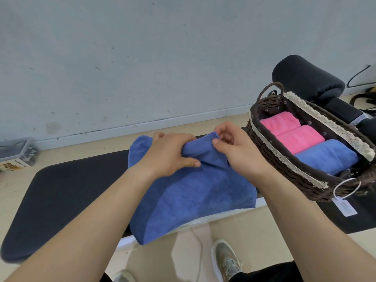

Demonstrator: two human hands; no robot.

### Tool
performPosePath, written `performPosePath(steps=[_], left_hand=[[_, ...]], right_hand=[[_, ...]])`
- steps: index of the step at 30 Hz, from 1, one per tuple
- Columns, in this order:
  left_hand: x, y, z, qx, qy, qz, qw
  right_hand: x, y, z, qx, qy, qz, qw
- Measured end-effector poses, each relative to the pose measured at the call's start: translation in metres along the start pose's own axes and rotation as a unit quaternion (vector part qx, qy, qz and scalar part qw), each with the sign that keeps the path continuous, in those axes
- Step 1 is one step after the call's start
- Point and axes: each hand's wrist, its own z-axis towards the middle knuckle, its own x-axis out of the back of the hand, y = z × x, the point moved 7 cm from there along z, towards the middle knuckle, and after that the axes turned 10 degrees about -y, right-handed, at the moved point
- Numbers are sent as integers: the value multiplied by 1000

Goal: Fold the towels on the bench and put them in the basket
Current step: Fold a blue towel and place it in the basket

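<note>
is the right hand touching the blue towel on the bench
Touching. The head view shows the right hand pinching the folded corner of the blue towel.

— Item one: left hand (168, 155)?
— Forearm bare and extended. Palm down, fingers curled over a raised fold of the blue towel (193, 196), thumb tucked under it.
— Item two: right hand (238, 151)?
— Forearm bare and extended. Thumb and forefinger pinch the corner of that fold, the other fingers loosely curled. The two hands are just beside each other.
</note>
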Motion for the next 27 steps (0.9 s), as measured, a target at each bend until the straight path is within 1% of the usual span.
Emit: performPosePath(steps=[2, 4, 7, 9, 14, 16, 17, 20, 22, 25, 27], left_hand=[[2, -23, 0, 43, -16, 72, 996], [7, -48, -4, 81, -18, 96, 992], [17, -78, -14, 115, -13, 75, 991], [24, -91, -25, 130, -3, 42, 991], [36, -119, -57, 165, 12, -78, 983], [40, -127, -72, 157, 13, -156, 975], [41, -129, -79, 148, 6, -179, 973], [37, -134, -97, 145, -23, -189, 971], [31, -136, -105, 152, -27, -189, 970], [21, -135, -111, 162, -35, -160, 973], [20, -133, -113, 150, -36, -126, 980]], right_hand=[[4, 1, 1, 9, 26, 16, 999], [12, 6, 4, 8, 74, -2, 997], [26, 13, 8, -1, 147, -58, 987], [31, 17, 13, -14, 170, -84, 982], [25, 21, 29, -48, 180, -115, 976], [22, 18, 34, -49, 189, -125, 973], [21, 16, 36, -47, 193, -127, 972], [18, 12, 40, -41, 205, -129, 969], [16, 10, 41, -40, 209, -125, 969], [16, 12, 43, -44, 216, -115, 969], [16, 16, 44, -50, 216, -109, 969]])
